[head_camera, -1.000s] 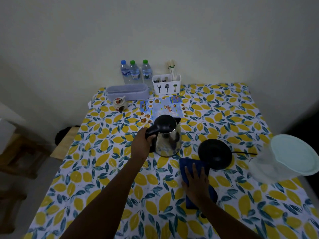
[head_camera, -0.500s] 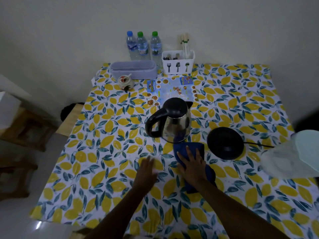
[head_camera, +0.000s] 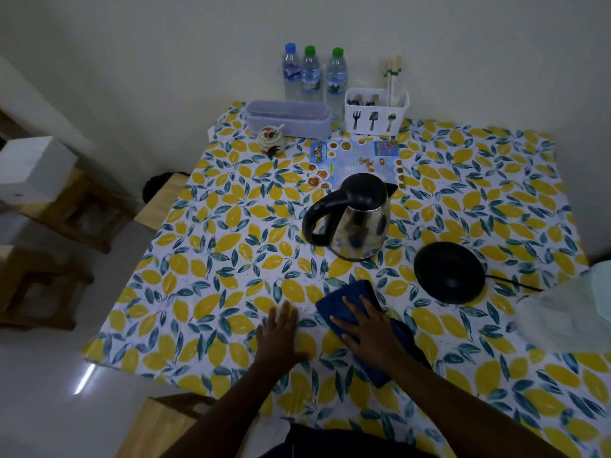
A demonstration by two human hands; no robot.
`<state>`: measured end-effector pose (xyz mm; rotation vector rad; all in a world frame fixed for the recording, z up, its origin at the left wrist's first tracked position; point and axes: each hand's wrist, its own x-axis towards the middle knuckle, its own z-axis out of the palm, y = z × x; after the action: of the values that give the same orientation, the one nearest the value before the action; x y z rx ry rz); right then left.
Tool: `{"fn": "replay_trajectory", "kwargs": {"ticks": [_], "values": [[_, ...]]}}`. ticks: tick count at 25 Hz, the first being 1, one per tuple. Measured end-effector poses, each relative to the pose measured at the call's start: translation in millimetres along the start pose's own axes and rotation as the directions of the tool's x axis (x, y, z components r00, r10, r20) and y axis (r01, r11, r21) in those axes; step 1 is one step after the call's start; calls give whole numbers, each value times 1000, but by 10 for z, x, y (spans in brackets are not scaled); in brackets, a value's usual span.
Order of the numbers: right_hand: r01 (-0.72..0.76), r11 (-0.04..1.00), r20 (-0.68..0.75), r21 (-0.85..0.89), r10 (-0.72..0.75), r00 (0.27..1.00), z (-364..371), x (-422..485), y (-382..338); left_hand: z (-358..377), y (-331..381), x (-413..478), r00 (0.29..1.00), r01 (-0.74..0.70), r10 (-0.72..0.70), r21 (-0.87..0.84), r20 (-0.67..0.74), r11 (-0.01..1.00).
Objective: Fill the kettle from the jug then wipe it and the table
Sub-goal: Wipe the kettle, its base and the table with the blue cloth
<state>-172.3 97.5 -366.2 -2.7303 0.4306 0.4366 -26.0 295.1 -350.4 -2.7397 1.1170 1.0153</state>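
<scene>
The kettle (head_camera: 358,218) stands lid shut at frame centre, off its base (head_camera: 449,272), which sits just to its right; this leaves the table (head_camera: 205,266) below it free for wiping. My right hand (head_camera: 370,328) lies flat, fingers spread, pressing the blue cloth (head_camera: 347,300) onto the table below the kettle. My left hand (head_camera: 281,335) rests open beside the cloth, likely steadying me. The jug (head_camera: 575,312) is at the right edge, blurred.

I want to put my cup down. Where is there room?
Bare cloth left of the kettle, and far right behind the black base. The back edge is crowded: bottles, cutlery holder, grey box.
</scene>
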Motion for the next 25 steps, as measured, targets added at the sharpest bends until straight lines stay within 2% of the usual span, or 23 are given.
{"fn": "replay_trajectory", "kwargs": {"ticks": [2,4,6,8,11,15,18,20,23,25], "values": [[-11,998,-56,-64,8,998,21,-219,159,30,-8,-43,999,25,-25,-3,22,1000],[-179,982,-113,-60,171,979,-69,-319,321,72,-23,-67,999,36,-36,5,21,999],[-364,931,-106,20,364,926,-170,-209,409,68,-24,-68,999,34,-34,3,25,999],[-460,879,-96,121,472,876,-239,-8,344,49,-19,-64,999,28,-28,6,37,1000],[-414,896,-93,160,431,898,-269,204,16,49,-25,-53,999,31,-32,10,39,999],[-185,982,-49,47,188,981,30,37,-417,45,-19,-61,999,20,-19,-20,37,1000],[-66,997,-42,-44,64,997,244,-441,-331,42,-15,-82,999,28,-28,-20,24,999],[-157,987,-69,-36,154,986,260,-690,-60,39,-10,-71,999,27,-26,-21,36,999],[-403,915,-126,20,403,907,82,-635,315,36,-10,-64,998,31,-31,-5,46,1000],[-479,874,-124,75,485,866,-80,-375,411,31,-11,-56,998,34,-34,0,57,999]]}}
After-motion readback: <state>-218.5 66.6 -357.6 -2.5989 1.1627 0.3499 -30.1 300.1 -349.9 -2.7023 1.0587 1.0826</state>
